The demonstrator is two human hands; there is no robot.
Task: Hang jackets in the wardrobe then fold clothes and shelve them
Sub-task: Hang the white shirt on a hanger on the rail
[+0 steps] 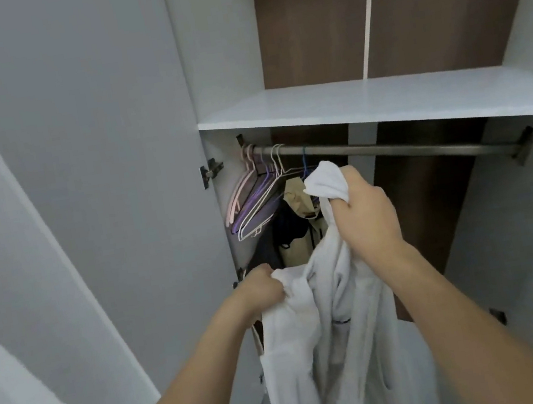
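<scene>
Jacket of white, soft fabric (338,322) hangs lengthwise between your hands, before the open wardrobe. Your right hand (363,208) clutches its bunched top just below the dark metal rail (388,149); your left hand (264,288) pinches a lower edge, nearer the pastel wire hangers (257,196) up-left.

One white jacket (331,323), two hands: left hand (261,291), right hand (365,211). One rail (405,148), one shelf (364,100). Several empty hangers (250,197) bunched, exact count unclear; two dark/tan garments (296,225) hung.
</scene>
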